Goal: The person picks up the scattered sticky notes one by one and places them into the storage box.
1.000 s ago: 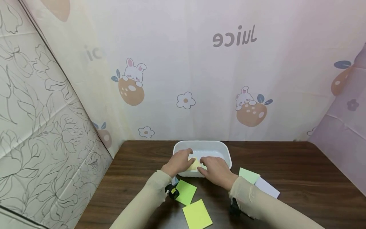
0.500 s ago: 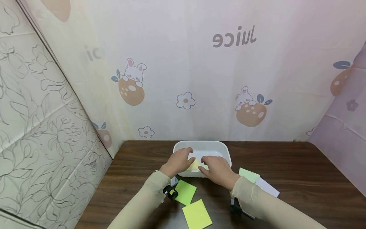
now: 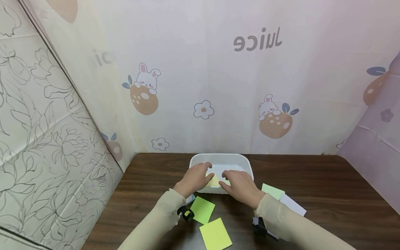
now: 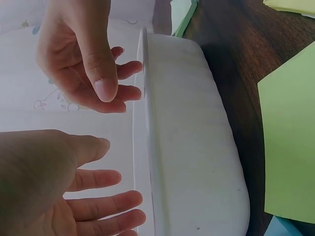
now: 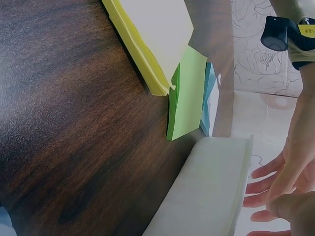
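A white plastic tub [image 3: 215, 190] stands at the back of the table, with a pale yellow paper square [image 3: 213, 181] inside it. My left hand [image 3: 194, 178] is over the tub's left front side, fingers loosely bent and nothing between them. Opposite it, my right hand [image 3: 240, 184] hovers above the right front rim, thumb and fingers apart and holding nothing. Both hands face each other above the tub wall [image 4: 192, 132] in the left wrist view. Past that wall, the right wrist view has the left hand's fingers [image 5: 263, 184] spread.
In front of the tub lie a green sticky-note pad [image 3: 203, 210] and a yellow pad [image 3: 216, 234]. A blue pad [image 5: 208, 98] is partly hidden behind the green one. To the right are pale green [image 3: 272, 191] and lavender pads [image 3: 292, 205]. A patterned curtain [image 3: 175, 86] hangs behind.
My right hand has drifted slightly to the right, widening the gap between the hands. The left hand stays almost where it was; tub and pads have not moved.
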The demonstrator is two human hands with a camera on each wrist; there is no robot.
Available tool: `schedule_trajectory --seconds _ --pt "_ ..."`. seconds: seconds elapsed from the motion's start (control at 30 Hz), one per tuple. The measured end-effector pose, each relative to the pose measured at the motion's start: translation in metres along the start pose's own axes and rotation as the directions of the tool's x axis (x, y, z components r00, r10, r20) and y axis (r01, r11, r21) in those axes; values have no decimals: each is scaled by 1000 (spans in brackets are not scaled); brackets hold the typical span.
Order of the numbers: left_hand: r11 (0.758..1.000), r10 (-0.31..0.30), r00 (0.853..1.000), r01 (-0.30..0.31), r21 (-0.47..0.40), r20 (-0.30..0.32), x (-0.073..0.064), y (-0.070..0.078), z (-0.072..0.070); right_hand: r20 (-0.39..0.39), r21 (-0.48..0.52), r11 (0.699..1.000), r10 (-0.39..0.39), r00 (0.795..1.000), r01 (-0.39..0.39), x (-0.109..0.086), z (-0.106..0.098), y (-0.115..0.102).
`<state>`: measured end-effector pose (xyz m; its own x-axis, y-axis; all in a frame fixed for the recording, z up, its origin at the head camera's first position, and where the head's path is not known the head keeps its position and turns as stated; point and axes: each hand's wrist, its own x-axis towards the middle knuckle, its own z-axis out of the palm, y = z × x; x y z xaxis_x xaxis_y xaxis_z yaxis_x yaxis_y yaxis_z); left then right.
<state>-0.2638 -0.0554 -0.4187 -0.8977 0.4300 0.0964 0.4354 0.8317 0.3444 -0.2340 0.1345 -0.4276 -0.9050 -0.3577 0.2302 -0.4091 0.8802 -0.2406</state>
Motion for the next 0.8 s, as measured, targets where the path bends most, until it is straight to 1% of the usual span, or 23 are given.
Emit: schedule_trajectory --seconds 0.27,0.53,0.8 --pt "1000 25 1000 -25 0 -15 -4 1 -1 -31 -11 1000 -16 999 16 -3 -4 5" --pt "1000 28 1000 -28 -4 -11 -8 3 0 -42 -17 1000 -16 999 15 -8 -7 7" --pt "999 49 999 -49 2 -15 -12 5 1 -62 -2 1000 -8 998 8 -12 -10 8"
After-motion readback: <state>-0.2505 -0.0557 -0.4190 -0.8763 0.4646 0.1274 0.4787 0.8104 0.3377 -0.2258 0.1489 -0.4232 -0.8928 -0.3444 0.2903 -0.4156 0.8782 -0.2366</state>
